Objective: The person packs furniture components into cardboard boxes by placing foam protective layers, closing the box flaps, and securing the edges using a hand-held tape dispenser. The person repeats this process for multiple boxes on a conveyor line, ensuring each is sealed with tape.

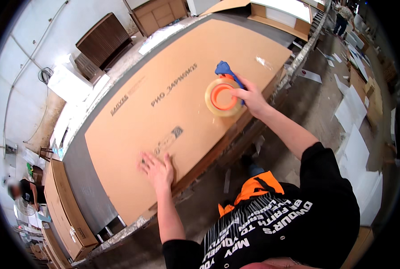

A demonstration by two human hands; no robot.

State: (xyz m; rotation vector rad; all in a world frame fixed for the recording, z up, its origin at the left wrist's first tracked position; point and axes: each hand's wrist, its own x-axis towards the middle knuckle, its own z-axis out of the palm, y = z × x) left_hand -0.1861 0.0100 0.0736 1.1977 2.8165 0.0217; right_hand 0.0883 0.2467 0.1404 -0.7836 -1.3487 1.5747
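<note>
A large flat cardboard box (141,121) lies before me on a long conveyor, with dark print on its top. My left hand (157,169) rests on the box near its close edge, fingers spread and nothing held. Over the right part of the box, my right hand (250,97) grips a tape dispenser (223,68) with a blue body and an orange hub. A wide roll of clear tape (210,99) sits on it. A shiny strip of tape (263,62) shows near the box's far right end.
Another long carton (67,210) stands on the conveyor (81,166) to the left. At the top right is an open carton with white pieces (283,18). Cardboard and white sheets (354,110) litter the floor at right. Two other people (342,18) are farther off. A brown slatted cabinet (103,40) stands behind.
</note>
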